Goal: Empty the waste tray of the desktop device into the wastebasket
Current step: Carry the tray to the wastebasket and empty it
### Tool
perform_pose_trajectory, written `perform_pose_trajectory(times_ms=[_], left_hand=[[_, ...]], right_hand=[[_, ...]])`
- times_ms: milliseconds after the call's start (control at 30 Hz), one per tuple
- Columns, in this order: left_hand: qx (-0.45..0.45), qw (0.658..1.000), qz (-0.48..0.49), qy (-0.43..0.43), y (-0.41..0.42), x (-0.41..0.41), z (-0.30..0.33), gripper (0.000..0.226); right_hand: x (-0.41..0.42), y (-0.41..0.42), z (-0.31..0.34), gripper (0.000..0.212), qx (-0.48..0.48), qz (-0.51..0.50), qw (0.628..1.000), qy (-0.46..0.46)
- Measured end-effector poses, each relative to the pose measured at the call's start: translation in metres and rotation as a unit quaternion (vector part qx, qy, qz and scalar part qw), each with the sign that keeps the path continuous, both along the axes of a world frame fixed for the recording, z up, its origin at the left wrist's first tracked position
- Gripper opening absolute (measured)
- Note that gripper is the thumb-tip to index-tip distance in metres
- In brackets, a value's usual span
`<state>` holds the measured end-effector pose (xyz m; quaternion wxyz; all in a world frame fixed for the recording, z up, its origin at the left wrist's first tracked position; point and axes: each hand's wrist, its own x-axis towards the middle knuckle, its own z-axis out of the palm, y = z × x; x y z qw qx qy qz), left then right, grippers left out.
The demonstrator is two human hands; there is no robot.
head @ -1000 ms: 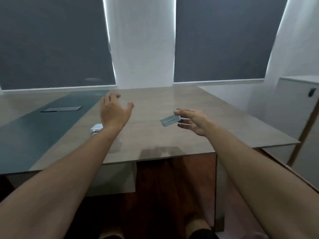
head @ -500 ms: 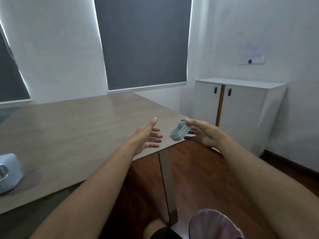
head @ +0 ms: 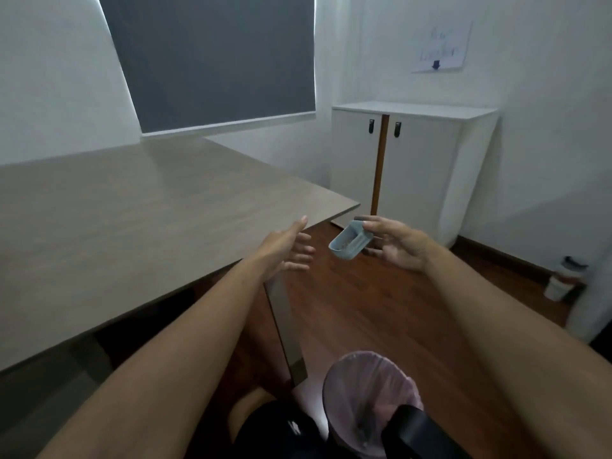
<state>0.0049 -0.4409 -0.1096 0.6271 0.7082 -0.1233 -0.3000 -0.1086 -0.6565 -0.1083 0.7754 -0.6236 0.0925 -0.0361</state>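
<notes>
My right hand pinches a small pale blue waste tray by one end, out past the table's corner. The tray tilts down to the left and brownish bits show inside it. My left hand is open, fingers spread, just left of the tray and not touching it. The wastebasket, lined with a pinkish plastic bag, stands on the floor low in the view, well below the tray. The desktop device is out of view.
A grey-brown table fills the left, its leg beside the wastebasket. A white cabinet stands against the far wall. A small white container sits on the wooden floor at right. A black chair arm overlaps the wastebasket.
My view has turned right and downward, away from the table. The blue device has left the view and more of the wastebasket shows. Both hands keep their pose, tray still held.
</notes>
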Motion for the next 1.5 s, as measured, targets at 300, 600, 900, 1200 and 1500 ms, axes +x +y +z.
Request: perform_pose_trajectory(times_ms=[300, 600, 900, 1200, 1500], left_hand=[[0.062, 0.996, -0.04, 0.045, -0.053, -0.006, -0.071, 0.057], [0.151, 0.981, -0.02, 0.12, -0.082, -0.012, -0.201, 0.063], [0.28, 0.957, -0.004, 0.08, -0.087, -0.02, -0.332, 0.061], [0.354, 0.934, -0.016, 0.047, -0.075, -0.033, -0.431, 0.058], [0.323, 0.945, 0.015, 0.042, -0.065, -0.046, -0.468, 0.039]], right_hand=[[-0.015, -0.05, -0.082, 0.091, 0.053, -0.003, 0.997, 0.052], [-0.032, -0.077, -0.191, 0.082, 0.112, -0.023, 0.983, 0.143], [-0.035, -0.084, -0.303, 0.043, 0.129, -0.049, 0.961, 0.24], [-0.032, -0.067, -0.396, 0.036, 0.021, -0.091, 0.937, 0.337], [-0.016, -0.045, -0.428, 0.045, -0.37, 0.068, 0.838, 0.394]])
